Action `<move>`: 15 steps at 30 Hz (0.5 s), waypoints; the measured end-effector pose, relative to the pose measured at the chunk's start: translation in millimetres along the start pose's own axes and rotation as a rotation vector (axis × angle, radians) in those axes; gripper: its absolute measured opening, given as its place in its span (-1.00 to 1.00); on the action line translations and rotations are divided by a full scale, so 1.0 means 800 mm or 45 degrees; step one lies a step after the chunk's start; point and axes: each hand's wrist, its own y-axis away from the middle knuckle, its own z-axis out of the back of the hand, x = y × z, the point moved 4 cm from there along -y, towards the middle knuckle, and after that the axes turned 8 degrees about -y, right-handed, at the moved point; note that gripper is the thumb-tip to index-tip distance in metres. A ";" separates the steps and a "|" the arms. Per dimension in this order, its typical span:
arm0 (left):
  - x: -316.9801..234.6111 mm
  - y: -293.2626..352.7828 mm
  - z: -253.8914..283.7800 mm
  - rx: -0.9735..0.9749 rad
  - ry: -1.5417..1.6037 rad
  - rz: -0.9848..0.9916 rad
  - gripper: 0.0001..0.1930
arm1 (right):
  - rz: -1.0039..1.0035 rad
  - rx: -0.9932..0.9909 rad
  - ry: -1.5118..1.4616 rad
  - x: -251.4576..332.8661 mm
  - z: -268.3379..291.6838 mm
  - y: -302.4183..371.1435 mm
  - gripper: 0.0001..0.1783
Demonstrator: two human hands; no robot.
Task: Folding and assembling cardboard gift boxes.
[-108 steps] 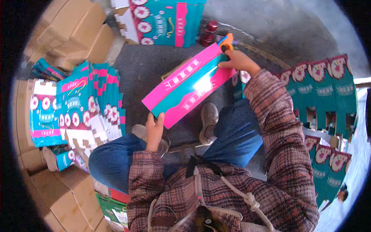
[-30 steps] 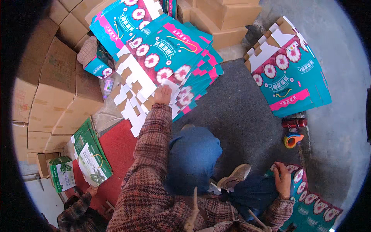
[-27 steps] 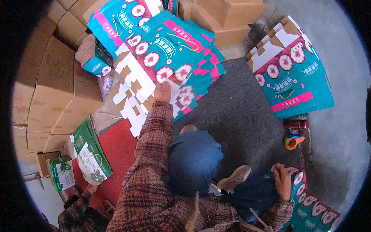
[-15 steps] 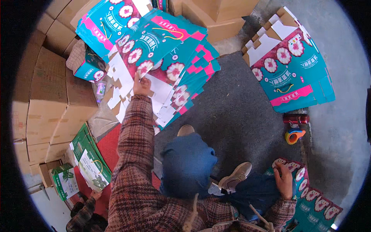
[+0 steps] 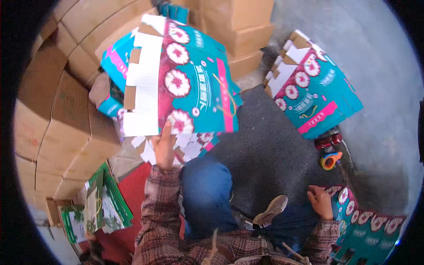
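Note:
My left hand (image 5: 163, 148) grips the lower edge of a flat, teal carton (image 5: 205, 84) with pink bands, pale flower-like rounds and a yellow cord handle, its white flaps toward the left. The carton is lifted above a pile of similar flat cartons (image 5: 191, 148), which it mostly hides. My right hand (image 5: 320, 203) lies on my right leg, fingers loosely bent and nothing seen in it. Close beside that hand, several teal cartons (image 5: 369, 236) stand at the lower right.
Brown boxes (image 5: 66, 119) are stacked at the left, with more boxes (image 5: 249, 37) behind. Another teal carton stack (image 5: 316, 92) lies right, near an orange-and-blue tape dispenser (image 5: 329, 161). Green cartons (image 5: 117, 203) lie lower left, by another person's dark sleeve (image 5: 92, 251).
My left hand has lifted the top carton off the pile and drawn it nearer, turning it. My right hand stays on my leg. At lower left, a green carton has been raised.

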 end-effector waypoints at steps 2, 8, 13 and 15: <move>-0.034 -0.004 -0.001 0.161 -0.157 -0.006 -0.86 | -0.040 0.014 0.050 -0.004 0.006 0.008 -0.69; -0.137 0.005 -0.084 0.335 0.118 -0.253 -0.74 | 0.195 -0.185 0.029 0.004 0.010 0.025 -0.70; -0.087 0.020 -0.150 0.621 -0.022 -0.224 -0.73 | 0.155 -0.218 0.030 -0.008 0.020 0.038 -0.72; -0.086 0.020 -0.171 0.669 -0.003 -0.192 -0.75 | 0.284 -0.374 -0.025 0.004 0.033 0.043 -0.72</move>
